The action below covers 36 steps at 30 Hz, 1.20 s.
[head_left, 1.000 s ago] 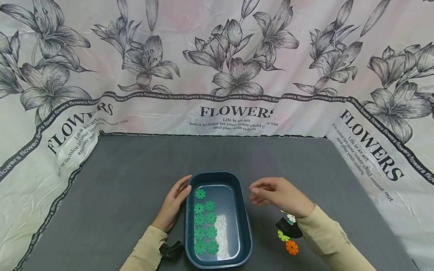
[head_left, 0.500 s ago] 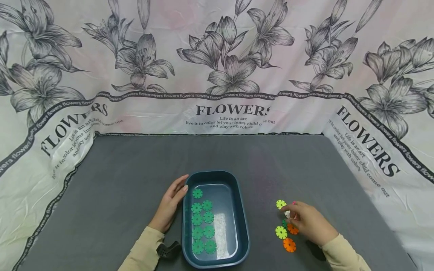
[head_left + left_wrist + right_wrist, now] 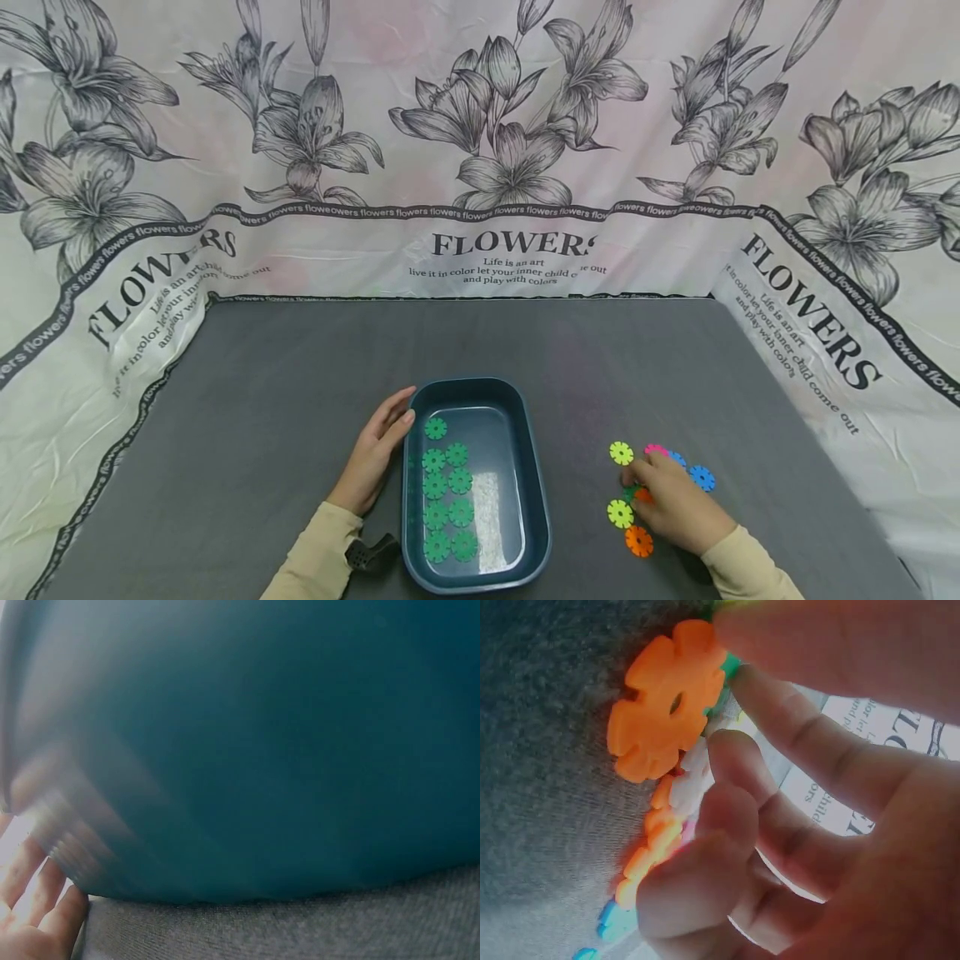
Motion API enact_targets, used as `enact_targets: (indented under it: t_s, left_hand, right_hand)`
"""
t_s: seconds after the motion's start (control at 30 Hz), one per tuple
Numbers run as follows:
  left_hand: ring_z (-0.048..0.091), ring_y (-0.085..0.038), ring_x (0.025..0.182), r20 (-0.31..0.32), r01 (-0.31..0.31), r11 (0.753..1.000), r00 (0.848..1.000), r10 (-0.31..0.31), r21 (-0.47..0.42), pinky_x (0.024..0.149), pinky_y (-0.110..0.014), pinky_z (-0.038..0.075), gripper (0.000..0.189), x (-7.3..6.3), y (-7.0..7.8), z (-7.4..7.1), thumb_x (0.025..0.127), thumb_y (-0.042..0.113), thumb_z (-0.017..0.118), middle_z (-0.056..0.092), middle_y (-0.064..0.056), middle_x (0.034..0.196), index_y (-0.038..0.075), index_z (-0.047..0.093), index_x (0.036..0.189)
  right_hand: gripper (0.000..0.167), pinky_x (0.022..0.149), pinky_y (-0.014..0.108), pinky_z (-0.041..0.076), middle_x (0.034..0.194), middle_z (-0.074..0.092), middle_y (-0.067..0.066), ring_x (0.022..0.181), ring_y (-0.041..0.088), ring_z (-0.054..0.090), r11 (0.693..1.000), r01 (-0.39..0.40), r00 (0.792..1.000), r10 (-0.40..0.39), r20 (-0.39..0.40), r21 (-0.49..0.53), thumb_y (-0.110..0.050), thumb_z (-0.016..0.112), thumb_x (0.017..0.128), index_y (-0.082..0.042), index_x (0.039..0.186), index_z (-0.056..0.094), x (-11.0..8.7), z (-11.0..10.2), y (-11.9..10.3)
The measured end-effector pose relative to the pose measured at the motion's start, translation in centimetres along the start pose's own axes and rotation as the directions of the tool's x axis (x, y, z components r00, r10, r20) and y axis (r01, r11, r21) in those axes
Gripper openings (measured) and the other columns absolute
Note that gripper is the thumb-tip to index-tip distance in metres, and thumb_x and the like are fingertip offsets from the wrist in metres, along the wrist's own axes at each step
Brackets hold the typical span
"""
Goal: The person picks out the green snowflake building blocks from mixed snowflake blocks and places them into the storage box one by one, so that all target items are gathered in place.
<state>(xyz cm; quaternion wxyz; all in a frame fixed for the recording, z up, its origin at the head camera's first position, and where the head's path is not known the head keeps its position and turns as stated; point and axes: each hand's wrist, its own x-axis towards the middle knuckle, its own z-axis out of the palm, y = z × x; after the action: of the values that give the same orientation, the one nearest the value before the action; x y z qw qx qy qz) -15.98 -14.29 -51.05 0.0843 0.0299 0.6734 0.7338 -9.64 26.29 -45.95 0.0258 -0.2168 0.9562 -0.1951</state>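
Observation:
My left hand [image 3: 372, 454] rests against the left side of a dark blue tray [image 3: 538, 500], its fingers at the rim. Inside the tray, several green notched plastic discs [image 3: 436, 487] lie in two columns on the left half. My right hand [image 3: 678, 500] is over a loose group of coloured discs right of the tray. Its thumb and index finger pinch at a green disc [image 3: 730, 666], partly hidden behind an orange disc [image 3: 667, 705] in the right wrist view. A white disc [image 3: 690, 780] lies beside the other fingers.
Yellow discs [image 3: 620, 514], another orange disc [image 3: 639, 542], a pink disc [image 3: 656, 450] and blue discs [image 3: 702, 478] surround the right hand on the grey cloth [image 3: 300, 350]. A flower-printed curtain [image 3: 510, 250] borders the table at the back and sides.
My right hand has moved from beside the tray to the loose discs on the right, and its fingers have come down at the green one. The left hand stays on the tray.

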Motion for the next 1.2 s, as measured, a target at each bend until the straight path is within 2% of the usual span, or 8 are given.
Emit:
enact_targets:
  t_s: [0.3,0.4,0.53,0.73,0.97,1.1,1.2]
  left_hand:
    - [0.041,-0.020,0.131,-0.003,-0.004,1.000,1.000,0.004,0.007,0.110,-0.048,0.031,0.047,0.0,-0.2,0.0,0.096,0.037,0.057,0.040,0.001,0.146,0.030,0.044,0.140]
    - [0.041,-0.020,0.132,0.000,-0.004,1.000,1.000,0.004,0.007,0.110,-0.048,0.031,0.046,0.0,-0.2,0.1,0.096,0.037,0.057,0.040,0.001,0.147,0.030,0.044,0.141]
    - [0.041,-0.020,0.132,0.005,-0.007,1.000,1.000,0.007,0.004,0.110,-0.048,0.031,0.048,0.1,-0.2,0.1,0.097,0.037,0.056,0.039,0.001,0.147,0.028,0.043,0.142]
    - [0.041,-0.020,0.132,0.002,-0.002,1.000,1.000,0.002,0.008,0.110,-0.048,0.031,0.049,0.1,-0.1,0.1,0.096,0.038,0.057,0.039,0.001,0.147,0.028,0.042,0.142]
    - [0.042,-0.020,0.131,0.000,0.002,1.000,1.000,-0.002,-0.018,0.109,-0.047,0.032,0.048,0.1,0.0,0.1,0.096,0.038,0.057,0.040,0.001,0.146,0.030,0.043,0.141]
    - [0.040,-0.019,0.132,-0.002,0.002,1.000,1.000,-0.002,-0.002,0.110,-0.048,0.030,0.048,0.1,-0.1,0.0,0.096,0.038,0.057,0.039,0.001,0.147,0.029,0.043,0.141]
    - [0.040,-0.019,0.132,-0.004,0.001,1.000,1.000,-0.001,0.000,0.111,-0.048,0.030,0.048,0.1,-0.1,0.1,0.096,0.038,0.057,0.039,0.001,0.147,0.029,0.043,0.141]
  right_hand:
    - [0.025,0.069,0.029,0.037,0.087,0.046,-0.007,0.083,0.013,0.040,0.999,-0.026,0.999,0.028,0.040,-0.039,0.004,0.065,0.077,-0.019,0.083,0.056,0.1,-0.2,-0.6]
    - [0.023,0.070,0.030,0.040,0.090,0.048,-0.007,0.085,0.014,0.043,0.999,-0.002,0.999,0.003,0.041,-0.036,-0.002,0.072,0.078,-0.019,0.085,0.057,-0.1,-0.4,-0.4]
    - [0.027,0.073,0.033,0.044,0.095,0.051,-0.006,0.089,0.016,0.048,0.999,0.014,0.999,-0.012,0.048,-0.035,-0.011,0.080,0.075,-0.018,0.092,0.062,-0.4,-0.6,0.0]
    - [0.026,0.074,0.035,0.046,0.094,0.053,-0.006,0.088,0.017,0.050,0.997,0.053,0.998,-0.051,0.038,-0.047,-0.002,0.076,0.076,-0.015,0.092,0.061,-0.4,-0.5,0.4]
    - [0.033,0.070,0.031,0.041,0.086,0.048,-0.008,0.082,0.011,0.044,0.991,0.109,0.994,-0.110,-0.015,-0.072,0.002,0.078,0.073,-0.017,0.086,0.054,-0.2,-0.3,0.7]
    - [0.036,0.068,0.029,0.041,0.084,0.050,-0.009,0.080,0.010,0.046,0.993,0.112,0.992,-0.114,-0.057,-0.033,0.006,0.077,0.071,-0.016,0.087,0.054,-0.1,-0.3,0.7]
    - [0.030,0.065,0.027,0.044,0.087,0.055,-0.005,0.078,0.008,0.049,0.995,0.047,0.999,-0.046,-0.020,0.082,0.008,0.072,0.076,-0.012,0.094,0.058,0.2,-0.8,0.6]
